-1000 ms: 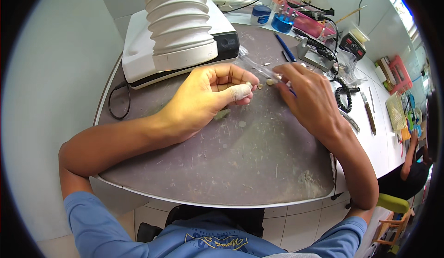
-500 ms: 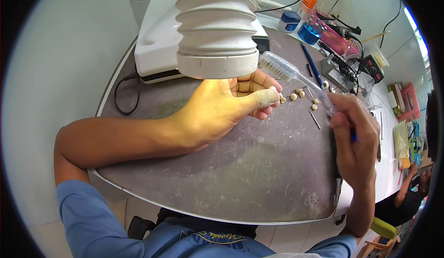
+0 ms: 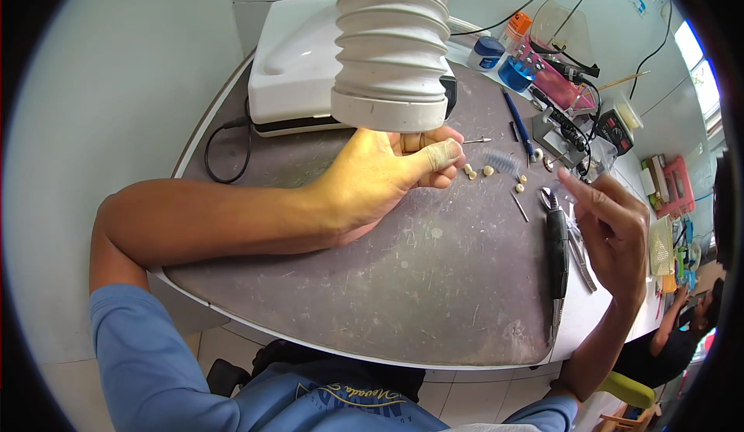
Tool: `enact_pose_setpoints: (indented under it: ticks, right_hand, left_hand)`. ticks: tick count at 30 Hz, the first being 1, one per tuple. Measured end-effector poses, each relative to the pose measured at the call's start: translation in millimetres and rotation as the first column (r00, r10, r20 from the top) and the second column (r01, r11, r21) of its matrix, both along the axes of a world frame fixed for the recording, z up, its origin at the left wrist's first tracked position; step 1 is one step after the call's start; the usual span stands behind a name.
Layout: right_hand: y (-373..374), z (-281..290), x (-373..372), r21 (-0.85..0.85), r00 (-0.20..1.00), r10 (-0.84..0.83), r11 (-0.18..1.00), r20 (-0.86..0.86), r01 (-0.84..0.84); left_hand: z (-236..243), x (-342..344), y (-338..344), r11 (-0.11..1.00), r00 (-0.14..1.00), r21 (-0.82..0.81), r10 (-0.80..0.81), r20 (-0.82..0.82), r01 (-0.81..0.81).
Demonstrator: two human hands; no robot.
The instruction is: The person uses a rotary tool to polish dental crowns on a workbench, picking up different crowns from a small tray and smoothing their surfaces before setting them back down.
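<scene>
Under the white hose mouth, my left hand point(image 3: 387, 168) is closed in a pinch, a pale covering on its thumb. What sits between its fingertips is too small and hidden to make out. A thin metal pin point(image 3: 479, 140) shows just beyond those fingers; whether they touch it I cannot tell. My right hand point(image 3: 612, 230) is over the right side of the table, index finger stretched out, apparently free of the clear toothbrush point(image 3: 500, 161). That brush is smeared by motion, its bristle end close to several small cream tooth crowns point(image 3: 487, 171).
A ribbed white hose point(image 3: 391, 37) hangs before a white machine point(image 3: 291, 60). On the right lie a black handpiece point(image 3: 556, 238), metal pliers point(image 3: 580, 254) and a blue pen point(image 3: 518, 122). Jars, a pink holder point(image 3: 570, 83) and cables stand behind. Another person point(image 3: 674, 339) sits far right.
The toothbrush has dropped down and right toward the crowns. My right hand has drawn slightly right, its fingers loosened from the handle. My left hand keeps its pinch.
</scene>
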State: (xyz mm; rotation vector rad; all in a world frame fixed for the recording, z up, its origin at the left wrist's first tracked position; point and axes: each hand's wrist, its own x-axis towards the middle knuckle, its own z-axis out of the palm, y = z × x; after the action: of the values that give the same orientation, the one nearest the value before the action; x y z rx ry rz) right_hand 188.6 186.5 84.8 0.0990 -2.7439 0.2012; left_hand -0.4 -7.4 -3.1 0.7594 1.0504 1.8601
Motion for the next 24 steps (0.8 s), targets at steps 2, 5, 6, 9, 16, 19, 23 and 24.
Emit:
enact_pose_setpoints:
  ticks: [2,5,6,9,16,19,23,24]
  right_hand:
    - [-5,-4,-4,-0.031,0.994,-0.012,0.999,-0.111,0.009]
    - [-30,-20,-17,-0.114,0.990,0.071,0.990,-0.122,-0.085]
    - [-29,-26,-18,-0.115,0.993,0.090,0.989,-0.071,-0.098]
    - [0,-8,-10,-0.039,0.999,0.002,0.999,-0.039,-0.003]
    - [-15,-28,-17,-0.066,0.982,0.109,0.991,-0.154,-0.120]
    - [26,-23,-14,0.058,0.973,-0.104,0.991,-0.207,0.118]
    - [29,-28,-16,-0.038,0.908,-0.191,0.981,-0.374,0.190]
    - [24,-30,-20,-0.048,0.881,-0.213,0.976,-0.423,0.213]
  left_hand:
    - [1,1,1,1.000,1.000,0.017,-0.010,-0.006,0.010]
    - [2,3,0,1.000,1.000,-0.016,0.018,-0.006,-0.018]
    - [2,3,1,0.999,0.999,-0.009,0.034,0.013,-0.034]
    - [3,-1,-5,1.000,1.000,-0.004,0.002,0.002,-0.002]
    - [-1,-1,0,1.000,0.999,0.001,-0.029,-0.022,0.029]
    - [8,0,0,0.996,0.994,-0.074,-0.054,-0.091,0.047]
    - [9,2,5,0.991,0.988,-0.095,-0.107,-0.114,0.096]
    - [9,2,7,0.989,0.986,-0.102,-0.115,-0.117,0.104]
